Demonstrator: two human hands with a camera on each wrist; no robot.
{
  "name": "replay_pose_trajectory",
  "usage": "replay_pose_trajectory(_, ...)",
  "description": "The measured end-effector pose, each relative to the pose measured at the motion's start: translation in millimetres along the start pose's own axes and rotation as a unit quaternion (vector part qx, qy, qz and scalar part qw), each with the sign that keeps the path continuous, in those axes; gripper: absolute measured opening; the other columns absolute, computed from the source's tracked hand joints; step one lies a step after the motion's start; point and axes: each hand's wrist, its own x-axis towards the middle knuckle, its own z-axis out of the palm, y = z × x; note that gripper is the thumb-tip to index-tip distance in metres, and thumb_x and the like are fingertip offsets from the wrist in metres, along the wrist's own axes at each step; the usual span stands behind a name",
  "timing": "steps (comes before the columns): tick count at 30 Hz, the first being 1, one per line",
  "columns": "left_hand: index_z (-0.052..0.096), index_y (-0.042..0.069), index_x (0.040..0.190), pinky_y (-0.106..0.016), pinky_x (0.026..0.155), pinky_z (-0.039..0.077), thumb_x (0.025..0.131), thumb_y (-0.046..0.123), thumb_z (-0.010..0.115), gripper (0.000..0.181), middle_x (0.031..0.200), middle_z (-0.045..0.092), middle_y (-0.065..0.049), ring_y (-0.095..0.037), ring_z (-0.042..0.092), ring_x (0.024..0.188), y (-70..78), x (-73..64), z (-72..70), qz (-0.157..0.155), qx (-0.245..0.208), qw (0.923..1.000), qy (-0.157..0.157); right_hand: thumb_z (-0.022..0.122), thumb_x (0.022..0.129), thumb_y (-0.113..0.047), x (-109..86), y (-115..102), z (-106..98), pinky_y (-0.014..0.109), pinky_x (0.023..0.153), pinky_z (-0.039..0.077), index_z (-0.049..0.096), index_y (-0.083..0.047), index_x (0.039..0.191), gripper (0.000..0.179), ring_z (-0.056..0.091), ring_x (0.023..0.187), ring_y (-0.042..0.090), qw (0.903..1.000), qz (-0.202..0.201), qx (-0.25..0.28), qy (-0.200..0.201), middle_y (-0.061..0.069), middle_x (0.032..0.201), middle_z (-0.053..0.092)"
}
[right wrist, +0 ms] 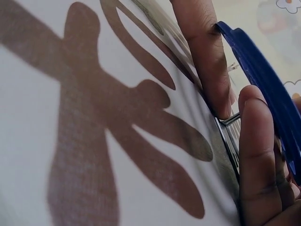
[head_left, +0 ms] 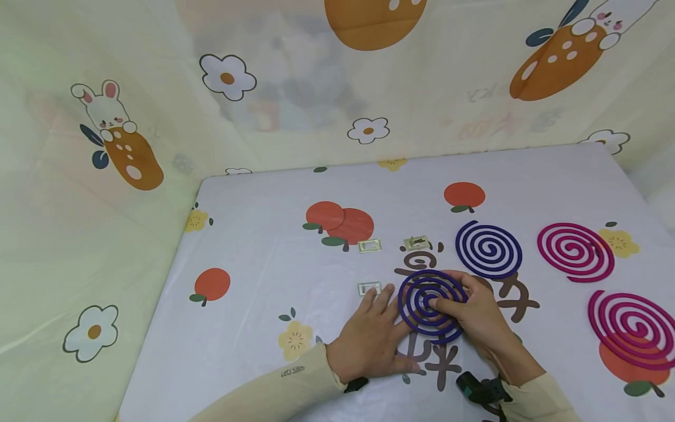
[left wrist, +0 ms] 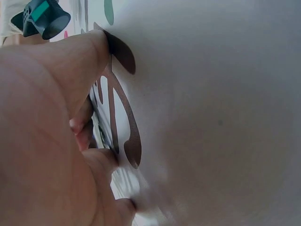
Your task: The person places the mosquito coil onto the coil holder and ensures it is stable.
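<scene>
pinching a ridged blue spiral coil [head_left: 431, 305], right hand [head_left: 477, 313]; left hand [head_left: 369, 340] lies flat, released.

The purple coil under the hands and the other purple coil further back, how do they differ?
The near purple coil is handled by both hands: the right hand pinches it and the left hand touches its edge; the far purple coil lies untouched. The near coil partly covers brown lettering on the cloth; the far one lies on plain cloth. Both are dark purple spirals of similar size.

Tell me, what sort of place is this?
Probably a tabletop screened off at home or in a small workroom. A cartoon fruit-print cloth covers the table, a matching rabbit-print curtain closes it in, and spiral coils and small metal stands lie out.
</scene>
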Motion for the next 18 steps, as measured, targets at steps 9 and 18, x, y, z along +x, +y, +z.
replay_pose_trajectory(9,0.019,0.030,0.168,-0.050,0.125,0.025,0.090,0.087,0.041,0.099,0.172,0.024,-0.008,-0.035,0.023,0.158,-0.2,-0.5,0.3,0.002,0.001,1.0000,0.003,0.075,0.093,-0.007,-2.2,-1.4,1.6,0.013,0.087,0.052,0.041,0.003,0.152,0.069,0.061,0.122,0.030,0.9995,0.002,-0.029,0.013,0.028,0.143,0.056)
replay_pose_trajectory(18,0.020,0.029,0.168,-0.050,0.125,0.026,0.090,0.087,0.041,0.100,0.171,0.026,-0.008,-0.035,0.024,0.157,-0.1,0.2,1.8,0.001,0.005,1.0000,0.006,0.076,0.093,-0.008,-2.5,-2.9,1.7,0.013,0.087,0.052,0.042,0.003,0.152,0.069,0.060,0.123,0.028,0.9997,0.005,-0.023,0.008,0.027,0.144,0.056)
